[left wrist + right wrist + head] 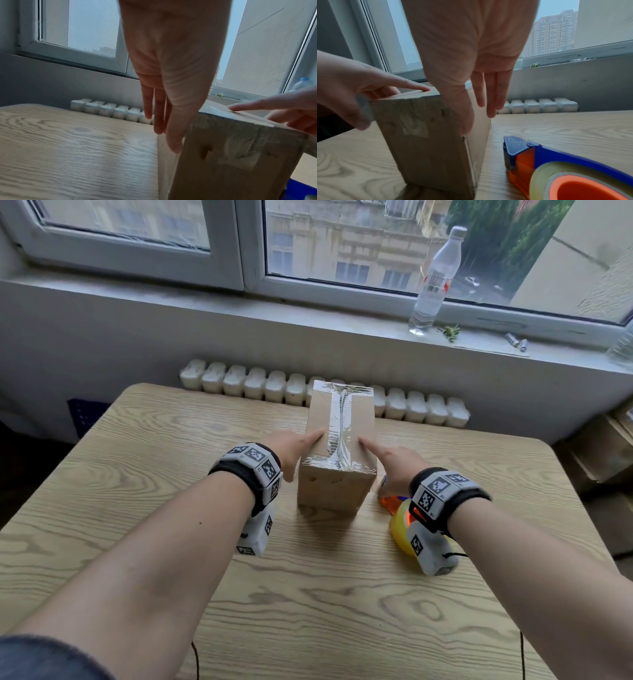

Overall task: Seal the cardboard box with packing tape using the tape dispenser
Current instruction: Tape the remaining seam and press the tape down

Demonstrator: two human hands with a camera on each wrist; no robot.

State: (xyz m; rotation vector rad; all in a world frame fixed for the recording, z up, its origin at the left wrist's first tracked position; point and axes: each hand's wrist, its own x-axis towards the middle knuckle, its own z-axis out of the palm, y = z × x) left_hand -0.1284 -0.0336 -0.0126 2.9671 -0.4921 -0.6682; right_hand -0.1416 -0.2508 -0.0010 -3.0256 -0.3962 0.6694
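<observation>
Standing: box upright on table
Tape: wrinkled, along top seam
Hands: left hand, right hand flat-fingered, flanking box

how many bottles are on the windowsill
2 visible: a clear bottle standing on the windowsill right of centre, and another bottle cut off at the far right edge. More may lie outside the frame.

**Upper-floor room in a flat or small office, packing done at a desk**

Light wood-grain table pushed up to a white-framed window with a white ribbed radiator under the grey sill. Clear plastic water bottle stands on the sill. Outside: building facades, high-rise blocks. Stacked brown cardboard cartons right of the table.
</observation>
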